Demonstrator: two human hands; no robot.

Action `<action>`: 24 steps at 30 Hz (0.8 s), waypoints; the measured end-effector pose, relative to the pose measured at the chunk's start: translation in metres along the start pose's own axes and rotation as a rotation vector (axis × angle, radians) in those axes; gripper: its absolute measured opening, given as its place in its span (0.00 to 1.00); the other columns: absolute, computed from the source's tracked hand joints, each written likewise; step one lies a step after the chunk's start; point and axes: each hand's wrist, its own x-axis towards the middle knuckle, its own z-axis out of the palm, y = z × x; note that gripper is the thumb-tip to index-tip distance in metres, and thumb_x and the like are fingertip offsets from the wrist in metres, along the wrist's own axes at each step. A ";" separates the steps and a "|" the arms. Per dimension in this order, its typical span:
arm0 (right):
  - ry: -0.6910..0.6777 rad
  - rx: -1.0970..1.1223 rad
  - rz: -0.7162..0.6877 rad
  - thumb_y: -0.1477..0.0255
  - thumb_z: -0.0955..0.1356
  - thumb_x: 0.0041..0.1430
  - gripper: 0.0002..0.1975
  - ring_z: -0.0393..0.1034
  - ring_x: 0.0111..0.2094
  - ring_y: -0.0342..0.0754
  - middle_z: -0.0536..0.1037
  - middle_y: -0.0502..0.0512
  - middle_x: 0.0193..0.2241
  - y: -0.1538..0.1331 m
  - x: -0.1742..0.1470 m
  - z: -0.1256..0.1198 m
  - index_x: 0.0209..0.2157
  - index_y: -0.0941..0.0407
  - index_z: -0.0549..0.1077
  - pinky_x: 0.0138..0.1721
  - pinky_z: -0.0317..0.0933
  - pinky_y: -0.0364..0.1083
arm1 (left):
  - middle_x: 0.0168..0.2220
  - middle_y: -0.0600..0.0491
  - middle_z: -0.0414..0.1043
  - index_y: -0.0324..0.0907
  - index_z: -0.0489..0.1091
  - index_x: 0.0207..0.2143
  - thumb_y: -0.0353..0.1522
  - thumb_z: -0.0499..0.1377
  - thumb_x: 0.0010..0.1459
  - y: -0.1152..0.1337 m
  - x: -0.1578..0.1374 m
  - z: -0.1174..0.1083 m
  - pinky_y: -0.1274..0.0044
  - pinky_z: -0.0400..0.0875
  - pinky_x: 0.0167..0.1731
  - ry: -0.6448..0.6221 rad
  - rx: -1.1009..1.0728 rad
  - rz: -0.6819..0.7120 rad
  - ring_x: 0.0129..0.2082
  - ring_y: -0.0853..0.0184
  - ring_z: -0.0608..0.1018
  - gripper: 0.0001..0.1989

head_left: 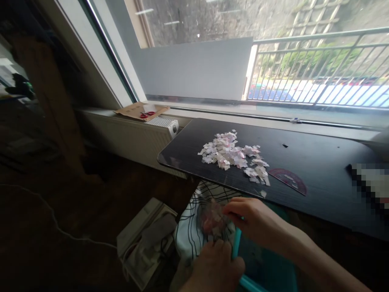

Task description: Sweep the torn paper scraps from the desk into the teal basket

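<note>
My right hand (252, 215) is over the turquoise bin (235, 243), its fingers closed at the edge of a motion-blurred, see-through bundle (214, 219) showing pink and pale paper bits. Whether this is a clear bag or loose scraps cannot be told. Just below the bundle, my left hand (217, 263) is closed, with its thumb over the bin's rim. A pile of small cut paper scraps (226, 152) lies on the dark tabletop (319, 158). Beside the pile rests a pinkish transparent protractor (288, 179) with a few scraps on it.
Checked cloth (188, 231) covers my lap under the table edge. On the left, an open pale box (146, 243) sits low beside a cable (57, 227). Red-handled scissors (147, 115) lie on brown cardboard (130, 110) above the radiator (136, 134). A window runs behind.
</note>
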 end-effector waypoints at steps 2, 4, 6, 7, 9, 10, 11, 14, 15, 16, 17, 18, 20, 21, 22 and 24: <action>-0.128 -0.041 -0.046 0.81 0.61 0.55 0.13 0.69 0.29 0.42 0.77 0.51 0.29 0.000 0.015 0.016 0.30 0.56 0.75 0.30 0.56 0.39 | 0.26 0.50 0.67 0.42 0.68 0.29 0.31 0.54 0.59 0.002 -0.010 0.014 0.75 0.62 0.22 0.120 0.056 0.064 0.27 0.60 0.72 0.07; -0.220 -0.107 -0.056 0.80 0.61 0.53 0.12 0.70 0.30 0.44 0.78 0.53 0.29 0.005 0.024 0.027 0.29 0.56 0.76 0.28 0.55 0.40 | 0.23 0.52 0.65 0.42 0.67 0.27 0.31 0.54 0.59 0.004 -0.018 0.028 0.75 0.59 0.19 0.332 0.102 0.110 0.23 0.62 0.70 0.08; -0.303 -0.184 -0.046 0.79 0.62 0.52 0.11 0.71 0.29 0.45 0.79 0.54 0.28 0.009 0.027 0.035 0.28 0.57 0.76 0.26 0.52 0.41 | 0.19 0.54 0.62 0.42 0.64 0.23 0.31 0.56 0.56 0.007 -0.023 0.037 0.76 0.55 0.17 0.527 0.126 0.110 0.19 0.64 0.67 0.09; -0.344 -0.218 -0.041 0.78 0.62 0.52 0.11 0.72 0.29 0.46 0.79 0.54 0.27 0.011 0.028 0.037 0.28 0.56 0.77 0.25 0.51 0.41 | 0.18 0.54 0.61 0.42 0.63 0.21 0.31 0.57 0.55 0.009 -0.024 0.039 0.76 0.54 0.16 0.614 0.137 0.115 0.18 0.65 0.66 0.10; -0.406 -0.257 -0.050 0.77 0.63 0.51 0.10 0.72 0.30 0.47 0.80 0.55 0.27 0.011 0.027 0.039 0.28 0.56 0.77 0.24 0.50 0.41 | 0.17 0.55 0.61 0.42 0.61 0.21 0.30 0.58 0.52 0.012 -0.024 0.038 0.76 0.53 0.16 0.634 0.144 0.131 0.17 0.65 0.65 0.10; -0.425 -0.267 -0.060 0.76 0.63 0.51 0.10 0.73 0.30 0.48 0.80 0.55 0.28 0.011 0.027 0.040 0.29 0.55 0.77 0.24 0.51 0.41 | 0.17 0.55 0.60 0.42 0.61 0.20 0.31 0.59 0.52 0.014 -0.023 0.036 0.76 0.53 0.16 0.635 0.148 0.130 0.17 0.66 0.65 0.10; -0.440 -0.277 -0.071 0.76 0.64 0.51 0.11 0.73 0.31 0.48 0.80 0.55 0.29 0.010 0.027 0.041 0.30 0.55 0.78 0.24 0.52 0.41 | 0.17 0.55 0.61 0.42 0.61 0.21 0.31 0.59 0.51 0.015 -0.022 0.033 0.76 0.53 0.17 0.627 0.153 0.127 0.17 0.66 0.65 0.10; -0.478 -0.318 -0.098 0.76 0.64 0.51 0.11 0.74 0.33 0.49 0.80 0.56 0.31 0.006 0.029 0.046 0.33 0.55 0.78 0.26 0.55 0.41 | 0.17 0.55 0.61 0.43 0.59 0.21 0.31 0.58 0.51 0.017 -0.020 0.027 0.76 0.53 0.18 0.652 0.166 0.119 0.17 0.66 0.65 0.10; -0.492 -0.331 -0.098 0.76 0.64 0.52 0.11 0.74 0.33 0.49 0.80 0.57 0.31 0.004 0.030 0.048 0.33 0.56 0.78 0.26 0.56 0.41 | 0.17 0.55 0.61 0.43 0.59 0.21 0.30 0.58 0.51 0.017 -0.019 0.026 0.76 0.52 0.18 0.673 0.174 0.126 0.16 0.66 0.65 0.10; -0.504 -0.342 -0.093 0.75 0.64 0.53 0.11 0.74 0.33 0.50 0.80 0.58 0.31 0.002 0.031 0.050 0.33 0.57 0.78 0.27 0.58 0.41 | 0.16 0.55 0.61 0.43 0.58 0.21 0.29 0.58 0.51 0.017 -0.019 0.025 0.76 0.52 0.18 0.689 0.182 0.136 0.16 0.66 0.65 0.10; -0.510 -0.350 -0.086 0.75 0.64 0.54 0.10 0.75 0.33 0.50 0.80 0.59 0.31 0.000 0.031 0.051 0.33 0.58 0.77 0.28 0.59 0.41 | 0.16 0.56 0.61 0.43 0.58 0.21 0.29 0.58 0.50 0.017 -0.018 0.025 0.76 0.51 0.18 0.697 0.189 0.147 0.16 0.66 0.64 0.10; -0.513 -0.356 -0.076 0.74 0.64 0.54 0.10 0.75 0.34 0.51 0.80 0.60 0.31 -0.002 0.032 0.053 0.33 0.59 0.77 0.28 0.59 0.41 | 0.16 0.56 0.61 0.43 0.58 0.21 0.28 0.58 0.49 0.016 -0.018 0.025 0.76 0.51 0.17 0.701 0.196 0.157 0.16 0.66 0.64 0.10; -0.512 -0.364 -0.061 0.75 0.65 0.53 0.09 0.75 0.34 0.52 0.80 0.61 0.31 -0.005 0.032 0.055 0.32 0.60 0.77 0.29 0.61 0.42 | 0.16 0.56 0.62 0.43 0.57 0.21 0.28 0.59 0.49 0.015 -0.017 0.026 0.77 0.50 0.17 0.689 0.200 0.168 0.16 0.67 0.64 0.11; -0.511 -0.367 -0.057 0.75 0.65 0.53 0.09 0.75 0.34 0.52 0.80 0.61 0.30 -0.006 0.032 0.056 0.32 0.60 0.77 0.30 0.61 0.42 | 0.16 0.56 0.62 0.43 0.57 0.21 0.28 0.59 0.49 0.015 -0.017 0.026 0.77 0.50 0.17 0.682 0.197 0.171 0.16 0.67 0.64 0.11; -0.512 -0.369 -0.053 0.75 0.65 0.53 0.09 0.75 0.34 0.52 0.80 0.61 0.30 -0.007 0.032 0.056 0.31 0.60 0.77 0.30 0.62 0.42 | 0.17 0.55 0.62 0.43 0.57 0.21 0.28 0.58 0.49 0.015 -0.017 0.027 0.77 0.50 0.17 0.678 0.193 0.170 0.16 0.67 0.64 0.11; -0.511 -0.375 -0.044 0.75 0.64 0.54 0.09 0.75 0.34 0.52 0.80 0.61 0.30 -0.009 0.032 0.058 0.30 0.60 0.77 0.30 0.62 0.42 | 0.17 0.55 0.62 0.43 0.57 0.20 0.29 0.58 0.49 0.015 -0.017 0.029 0.76 0.51 0.17 0.669 0.187 0.158 0.16 0.66 0.64 0.11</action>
